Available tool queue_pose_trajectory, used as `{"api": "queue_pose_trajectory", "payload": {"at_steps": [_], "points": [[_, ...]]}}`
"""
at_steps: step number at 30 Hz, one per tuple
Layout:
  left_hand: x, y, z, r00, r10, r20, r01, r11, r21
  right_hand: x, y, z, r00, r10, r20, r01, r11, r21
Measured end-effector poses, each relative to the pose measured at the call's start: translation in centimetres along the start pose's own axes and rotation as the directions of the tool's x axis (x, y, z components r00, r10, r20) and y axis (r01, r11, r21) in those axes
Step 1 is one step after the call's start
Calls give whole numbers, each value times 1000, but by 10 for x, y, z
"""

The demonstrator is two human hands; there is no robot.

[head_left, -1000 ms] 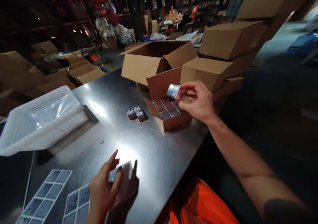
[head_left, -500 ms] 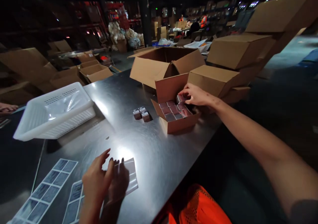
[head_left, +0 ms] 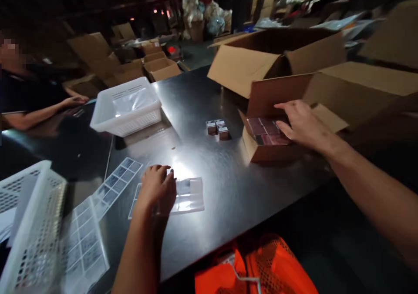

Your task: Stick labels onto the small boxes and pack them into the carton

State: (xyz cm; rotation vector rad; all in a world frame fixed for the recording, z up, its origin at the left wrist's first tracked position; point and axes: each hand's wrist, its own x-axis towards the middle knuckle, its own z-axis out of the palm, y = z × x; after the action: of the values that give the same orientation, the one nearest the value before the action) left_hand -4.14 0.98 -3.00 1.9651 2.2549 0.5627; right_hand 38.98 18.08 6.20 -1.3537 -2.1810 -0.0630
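My right hand is at the open carton, with index finger and thumb apart and nothing visible between them. Small dark boxes with shiny tops fill the part of the carton that shows; my hand and wrist hide the rest. Loosely curled, my left hand is over a clear plastic sheet on the metal table, its fingers slightly apart and holding nothing I can see. Part of a label sheet shows beside that wrist. Several small boxes stand grouped between my hands.
A white basket with clear plastic inside stands at the back left. Another white basket and strips of labels lie nearer. A large open box is behind the carton. Across the table, a person's hand shows.
The view has swung left, bringing in the near basket and a person. My right hand's fingers have opened from the small box they were on. My left hand's fingers have curled more.
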Motion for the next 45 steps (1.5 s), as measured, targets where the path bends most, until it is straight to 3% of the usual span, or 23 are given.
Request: {"api": "queue_pose_trajectory", "payload": {"at_steps": [2, 3, 5, 8, 11, 13, 16, 21, 25, 29, 31, 34, 39, 42, 45], "points": [[1, 5, 0, 998, -13, 59, 11, 1000, 20, -19, -46, 14, 979, -125, -159, 142, 984, 105], [1, 7, 0, 995, -20, 99, 17, 999, 33, -30, -72, 24, 967, -206, -153, 233, 954, 190], [3, 13, 2, 983, -28, 182, 19, 999, 49, -49, -124, 51, 916, -401, 11, 361, 837, 410], [4, 17, 4, 966, -5, 259, -5, 999, 35, -60, -180, 102, 818, -500, 286, 256, 760, 597], [4, 16, 3, 959, 29, 283, -30, 1000, 0, -51, -201, 142, 771, -433, 466, 64, 781, 621], [4, 13, 2, 959, 25, 283, -22, 1000, -13, -45, -202, 154, 759, -400, 514, -1, 789, 615], [4, 11, -1, 960, 10, 280, 0, 999, -36, -41, -194, 157, 753, -376, 540, -45, 789, 612], [4, 25, -3, 955, -11, 295, 48, 992, -116, -42, -182, 146, 801, -289, 524, -116, 784, 610], [2, 44, 2, 961, -143, 236, 157, 987, -40, -51, -183, 132, 882, -317, 349, 38, 785, 619], [4, 50, 11, 964, -223, 146, 210, 972, 101, -51, -185, 112, 879, -424, 220, 222, 771, 597], [7, 47, 15, 969, -211, 126, 193, 971, 139, -36, -180, 105, 894, -402, 197, 236, 798, 554], [10, 44, 19, 982, -172, 81, 156, 972, 177, 5, -166, 110, 954, -250, 165, 163, 896, 413], [6, 44, 16, 986, -20, -166, 53, 980, 193, 76, -146, 142, 975, -55, 214, 19, 986, 164], [3, 44, 13, 962, 15, -272, 1, 998, 59, 83, -148, 144, 978, -48, 204, 21, 991, 133], [3, 48, 15, 945, -151, -291, 43, 938, -345, 51, -163, 138, 973, -172, 155, 147, 976, 160]]}}
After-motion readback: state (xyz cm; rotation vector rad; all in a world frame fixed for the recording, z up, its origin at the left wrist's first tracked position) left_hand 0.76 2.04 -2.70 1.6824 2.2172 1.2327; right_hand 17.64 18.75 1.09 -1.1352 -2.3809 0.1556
